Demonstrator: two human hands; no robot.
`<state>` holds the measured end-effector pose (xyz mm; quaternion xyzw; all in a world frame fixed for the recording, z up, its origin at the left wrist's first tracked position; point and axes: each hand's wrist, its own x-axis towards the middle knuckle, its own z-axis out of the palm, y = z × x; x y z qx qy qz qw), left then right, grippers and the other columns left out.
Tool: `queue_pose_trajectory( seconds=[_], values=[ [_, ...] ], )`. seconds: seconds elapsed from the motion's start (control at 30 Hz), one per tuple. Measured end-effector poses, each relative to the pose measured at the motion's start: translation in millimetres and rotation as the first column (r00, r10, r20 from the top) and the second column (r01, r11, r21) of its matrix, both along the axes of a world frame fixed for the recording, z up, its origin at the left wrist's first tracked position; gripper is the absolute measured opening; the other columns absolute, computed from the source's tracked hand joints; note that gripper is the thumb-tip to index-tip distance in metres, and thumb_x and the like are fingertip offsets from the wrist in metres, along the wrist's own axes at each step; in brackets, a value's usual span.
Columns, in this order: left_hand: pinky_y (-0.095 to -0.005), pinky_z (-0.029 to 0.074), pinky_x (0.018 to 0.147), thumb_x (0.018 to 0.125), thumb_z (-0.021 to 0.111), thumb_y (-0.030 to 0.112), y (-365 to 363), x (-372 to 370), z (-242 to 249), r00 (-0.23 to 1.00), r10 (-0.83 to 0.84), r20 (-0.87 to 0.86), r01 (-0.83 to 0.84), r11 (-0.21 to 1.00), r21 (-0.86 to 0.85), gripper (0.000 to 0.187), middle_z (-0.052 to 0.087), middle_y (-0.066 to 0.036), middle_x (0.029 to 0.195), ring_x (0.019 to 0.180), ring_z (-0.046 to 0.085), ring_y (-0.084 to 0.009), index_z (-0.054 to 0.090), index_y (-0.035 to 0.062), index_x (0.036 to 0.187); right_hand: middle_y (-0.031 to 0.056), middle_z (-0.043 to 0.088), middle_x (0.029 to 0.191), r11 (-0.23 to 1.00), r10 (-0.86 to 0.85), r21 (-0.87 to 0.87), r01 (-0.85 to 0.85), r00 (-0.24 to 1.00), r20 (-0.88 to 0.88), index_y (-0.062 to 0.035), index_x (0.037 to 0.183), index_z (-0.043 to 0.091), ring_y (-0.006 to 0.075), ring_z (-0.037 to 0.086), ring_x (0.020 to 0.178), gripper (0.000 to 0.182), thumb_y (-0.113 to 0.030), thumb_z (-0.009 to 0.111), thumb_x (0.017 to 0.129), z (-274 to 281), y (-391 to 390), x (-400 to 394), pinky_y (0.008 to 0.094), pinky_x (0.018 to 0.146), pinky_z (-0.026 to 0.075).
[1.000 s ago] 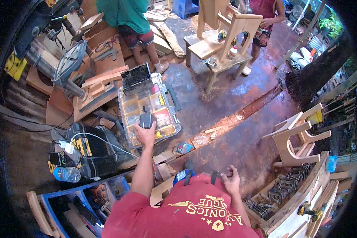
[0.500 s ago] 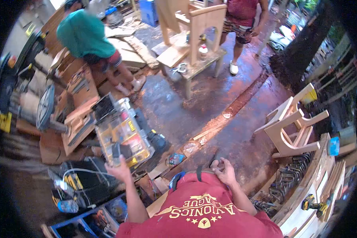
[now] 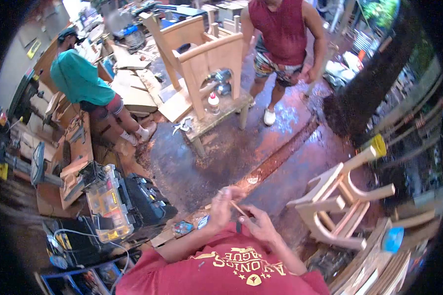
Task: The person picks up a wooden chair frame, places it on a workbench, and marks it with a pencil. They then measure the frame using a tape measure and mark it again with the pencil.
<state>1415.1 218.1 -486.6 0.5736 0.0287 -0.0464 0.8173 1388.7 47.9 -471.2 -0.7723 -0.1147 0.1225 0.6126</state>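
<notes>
My right hand [image 3: 260,227] is closed on a thin, pencil-like wooden stick [image 3: 239,209] in front of my shirt. The stick slants up to the left, and its far end reaches my left hand [image 3: 220,210]. The left hand is raised close beside the right, its fingertips smeared by motion. To the left lies a clear-lidded organizer case [image 3: 109,204] with yellow compartments. Small packets [image 3: 183,227] are on the floor strip just left of my left hand.
A bench [image 3: 216,122] ahead carries a wooden chair [image 3: 206,64], a glue bottle [image 3: 213,100] and a drill [image 3: 222,81]. Another chair [image 3: 330,201] lies tipped on the right. Two people stand ahead, one in a green shirt [image 3: 79,76], one in a sleeveless red top [image 3: 278,29].
My left hand has left the organizer case and come across to beside my right hand. The stick now shows between them. My view has shifted, and the person in green stands more upright.
</notes>
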Motion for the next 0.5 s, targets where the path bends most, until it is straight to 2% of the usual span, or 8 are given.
queue_pose_trajectory(
  seconds=[0.07, 0.1, 0.2, 0.23, 0.33, 0.43, 0.5],
  values=[
    [-0.0366, 0.049, 0.097, 0.109, 0.038, 0.033, -25.8, 25.3, 17.7, 0.999, -0.047, 0.01, 0.047, 0.997, 0.06, 0.041, 0.068, -0.012, 0.109, 0.104, 0.063, -0.0201, 0.06, -0.0002, 0.119, 0.0077, 0.067, 0.086, 1.0, -0.011, 0.019, 0.016, 0.971, -0.238, -0.0005, 0.121, 0.062, 0.0137, 0.061, 0.079, 0.033, -0.02, 0.064, 0.096, 1.8, -21.8, 15.2, 0.0319, 0.074, 0.051],
    [-0.0367, 0.048, 0.1, 0.109, 0.037, 0.033, -31.4, 34.5, 24.1, 0.997, -0.075, 0.011, 0.074, 0.993, 0.094, 0.042, 0.067, -0.012, 0.111, 0.108, 0.063, -0.0202, 0.06, -0.0006, 0.12, 0.0079, 0.067, 0.083, 0.998, -0.029, 0.045, 0.037, 0.987, -0.159, -0.0006, 0.117, 0.065, 0.0129, 0.059, 0.078, 0.027, -0.019, 0.06, 0.097, 4.3, -29.6, 24.8, 0.0307, 0.073, 0.05],
    [-0.0379, 0.046, 0.104, 0.109, 0.036, 0.034, -33.6, 57.4, 9.3, 0.986, -0.155, -0.068, 0.158, 0.986, 0.051, 0.044, 0.065, -0.013, 0.117, 0.116, 0.06, -0.0214, 0.058, -0.0011, 0.124, 0.0087, 0.068, 0.085, 0.999, -0.007, 0.042, 0.013, 0.99, -0.139, -0.0011, 0.117, 0.066, 0.013, 0.06, 0.077, 0.026, -0.017, 0.059, 0.098, -11.6, -48.0, 50.7, 0.0295, 0.071, 0.05],
    [-0.0384, 0.047, 0.103, 0.108, 0.042, 0.033, -31.9, 63.5, 11.0, 0.982, -0.168, -0.088, 0.171, 0.985, 0.024, 0.043, 0.06, -0.013, 0.125, 0.115, 0.059, -0.0218, 0.051, 0.0, 0.134, 0.0033, 0.065, 0.081, 1.0, 0.015, 0.012, -0.014, 0.999, -0.036, 0.0016, 0.114, 0.066, 0.0094, 0.058, 0.073, 0.021, -0.01, 0.057, 0.099, -12.8, -49.8, 61.3, 0.0264, 0.068, 0.05],
    [-0.0378, 0.044, 0.104, 0.104, 0.051, 0.026, -22.7, 78.7, 14.5, 0.996, 0.013, -0.088, 0.004, 0.98, 0.198, 0.045, 0.058, -0.013, 0.129, 0.121, 0.054, -0.0225, 0.044, 0.0011, 0.141, 0.0026, 0.063, 0.079, 0.998, -0.048, 0.02, 0.051, 0.99, -0.132, 0.001, 0.114, 0.065, 0.0085, 0.057, 0.07, 0.021, -0.01, 0.056, 0.099, -25.6, -46.3, 85.4, 0.0256, 0.064, 0.049],
    [-0.0387, 0.048, 0.1, 0.097, 0.066, 0.022, 23.0, 96.8, -6.3, 0.979, 0.203, -0.034, -0.167, 0.879, 0.446, 0.06, 0.054, -0.015, 0.134, 0.112, 0.059, -0.023, 0.037, 0.0021, 0.145, 0.0016, 0.062, 0.076, 0.977, -0.067, 0.182, 0.113, 0.968, -0.241, 0.0006, 0.114, 0.065, 0.0082, 0.058, 0.067, 0.021, -0.011, 0.056, 0.099, -28.8, -23.5, 114.1, 0.0253, 0.06, 0.048],
    [-0.0383, 0.048, 0.1, 0.094, 0.068, 0.02, 60.6, 105.5, -10.0, 0.945, 0.327, -0.018, -0.276, 0.826, 0.492, 0.061, 0.054, -0.016, 0.134, 0.113, 0.058, -0.0231, 0.038, 0.0022, 0.145, 0.002, 0.063, 0.077, 0.989, -0.043, 0.126, 0.072, 0.975, -0.22, 0.0004, 0.115, 0.065, 0.008, 0.058, 0.067, 0.022, -0.011, 0.057, 0.098, -49.3, -4.1, 138.3, 0.0249, 0.059, 0.048]
  ],
)
